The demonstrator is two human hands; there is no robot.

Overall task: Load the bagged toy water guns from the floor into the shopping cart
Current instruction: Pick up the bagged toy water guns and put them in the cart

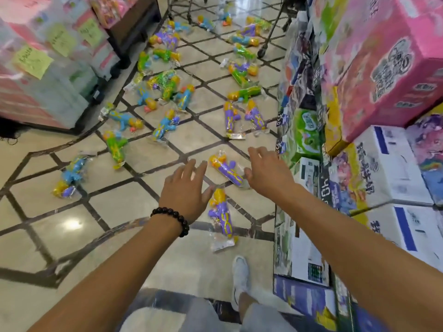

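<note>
A person is reaching both arms out over a shiny tiled floor (119, 207) in a toy shop. The left hand (187, 188) is hanging open in the air, with its fingers spread apart and holding nothing. A dark bead bracelet (171, 219) is sitting on that wrist. The right hand (266, 173) is also open, its fingers spread and a little bent, and it is holding nothing too.

Between the two hands, a purple and orange water gun in a clear bag (226, 170) is lying on the floor. It is not clear if the right hand's thumb is touching the bag. A second purple bagged gun (221, 218) is lying just below the left hand, near the person's white shoe (240, 276).

Many more bagged water guns (167, 85) in blue, green, yellow and purple are lying scattered over the tiles, all the way to the far end of the aisle. Up there, the metal legs and a wheel of a shopping cart (271, 37) are showing at the top edge.

Stacked toy boxes (383, 164) are filling the right side, with a big pink box (374, 63) on top. Pink packs with yellow paper notes (32, 59) are standing on the left.
</note>
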